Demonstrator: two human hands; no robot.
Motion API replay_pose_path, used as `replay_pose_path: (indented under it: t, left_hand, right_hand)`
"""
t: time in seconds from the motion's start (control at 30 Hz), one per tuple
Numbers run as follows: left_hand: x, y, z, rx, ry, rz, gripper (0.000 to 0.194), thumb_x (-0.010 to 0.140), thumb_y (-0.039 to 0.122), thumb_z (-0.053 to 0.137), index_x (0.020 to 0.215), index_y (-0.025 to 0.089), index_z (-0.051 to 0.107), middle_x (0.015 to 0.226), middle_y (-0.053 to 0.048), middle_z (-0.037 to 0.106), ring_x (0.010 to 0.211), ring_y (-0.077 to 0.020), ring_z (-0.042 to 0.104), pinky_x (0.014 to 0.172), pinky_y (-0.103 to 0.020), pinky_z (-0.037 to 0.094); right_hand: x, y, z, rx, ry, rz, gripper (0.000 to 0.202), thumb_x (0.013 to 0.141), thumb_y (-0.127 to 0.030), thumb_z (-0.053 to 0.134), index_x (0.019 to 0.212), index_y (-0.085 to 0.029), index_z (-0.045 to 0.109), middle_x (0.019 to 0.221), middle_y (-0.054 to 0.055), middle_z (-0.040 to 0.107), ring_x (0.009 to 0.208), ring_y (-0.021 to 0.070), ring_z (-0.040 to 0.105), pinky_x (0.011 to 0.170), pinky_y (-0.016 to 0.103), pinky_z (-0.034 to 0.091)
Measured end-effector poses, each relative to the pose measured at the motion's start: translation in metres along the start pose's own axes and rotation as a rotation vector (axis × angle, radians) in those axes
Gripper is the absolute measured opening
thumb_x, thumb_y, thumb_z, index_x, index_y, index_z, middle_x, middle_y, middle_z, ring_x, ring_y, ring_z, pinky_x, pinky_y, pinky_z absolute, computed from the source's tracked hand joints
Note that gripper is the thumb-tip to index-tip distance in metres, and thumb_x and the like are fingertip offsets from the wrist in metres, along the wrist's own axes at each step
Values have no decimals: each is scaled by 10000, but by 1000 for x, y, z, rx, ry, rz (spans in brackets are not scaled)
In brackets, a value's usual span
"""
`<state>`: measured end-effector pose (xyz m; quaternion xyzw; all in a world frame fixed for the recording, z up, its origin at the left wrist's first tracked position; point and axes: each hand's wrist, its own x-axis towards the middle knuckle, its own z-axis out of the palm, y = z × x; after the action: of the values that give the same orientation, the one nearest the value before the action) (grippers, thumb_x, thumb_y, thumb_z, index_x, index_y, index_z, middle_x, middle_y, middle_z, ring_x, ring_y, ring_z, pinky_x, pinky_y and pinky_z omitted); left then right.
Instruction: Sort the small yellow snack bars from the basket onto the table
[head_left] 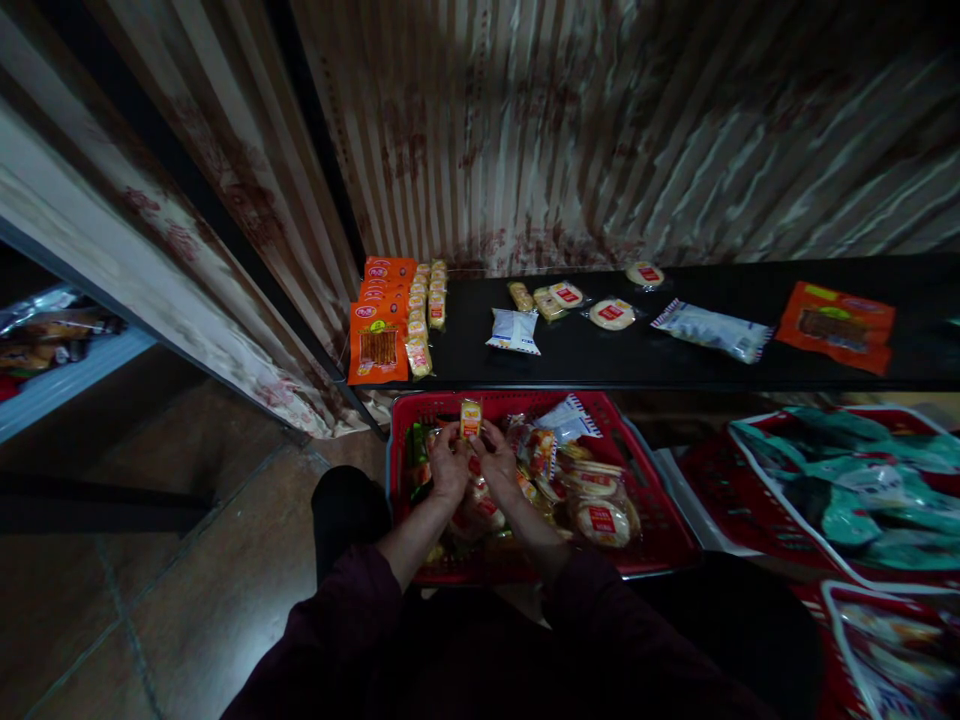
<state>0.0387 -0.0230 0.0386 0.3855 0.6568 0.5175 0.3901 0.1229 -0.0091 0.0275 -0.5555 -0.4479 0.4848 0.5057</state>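
Observation:
Between my fingertips, above a red plastic basket (656,490), is a small yellow wrapped snack packet (471,417) with a red label. My left hand (448,467) grips its left side and my right hand (498,464) its right side. Round wrapped crackers (604,520) and a white-and-blue packet (574,418) lie in the basket, partly hidden by my forearms. Just beyond, at the left end of a black shelf (465,360), stand rows of similar yellow packets (418,355) beside overlapping orange snack bags (379,345).
Along the shelf lie a small white bag (514,330), round cracker packs (611,313), a long white-and-blue bag (712,330) and an orange bag (836,325). A basket of teal packets (877,490) stands at right. A striped curtain (525,150) hangs behind; a dark post (319,130) rises at left.

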Motion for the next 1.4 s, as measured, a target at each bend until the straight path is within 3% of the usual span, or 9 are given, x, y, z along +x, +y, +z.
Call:
replay_pose_path:
  t: [0.27, 0.67, 0.93, 1.4]
  left_hand:
    - [1, 26, -4, 49, -8, -7, 348, 746, 28, 453, 989, 220, 610, 1011, -38, 657, 997, -171, 577, 989, -325, 402]
    - [12, 63, -6, 132, 77, 49, 382, 750, 35, 483, 1038, 229, 641, 1073, -72, 594, 987, -189, 560, 962, -291, 407]
    - [29, 76, -2, 143, 91, 90, 410, 761, 45, 474, 1099, 211, 637, 1096, -92, 592, 1043, -206, 541, 993, -310, 399]
    - [61, 99, 5, 120, 104, 88, 430, 762, 47, 465, 1146, 181, 602, 1173, -106, 584, 1095, -198, 539, 1024, -308, 377]
  right_hand:
    - [8, -10, 5, -68, 19, -60, 420, 728, -406, 586, 1091, -197, 617, 1067, 81, 685, 975, 210, 625, 916, 385, 475]
    - [27, -31, 17, -149, 19, -126, 392, 801, -414, 518, 1137, -234, 611, 1083, 47, 690, 959, 204, 639, 934, 385, 472]
    - [47, -46, 22, -245, 88, -206, 409, 782, -409, 564, 1118, -192, 648, 1054, 98, 657, 920, 212, 595, 887, 385, 472]
    - [92, -58, 36, -291, 104, -239, 408, 761, -346, 571, 1122, -173, 648, 1014, 94, 649, 873, 209, 590, 845, 355, 474]
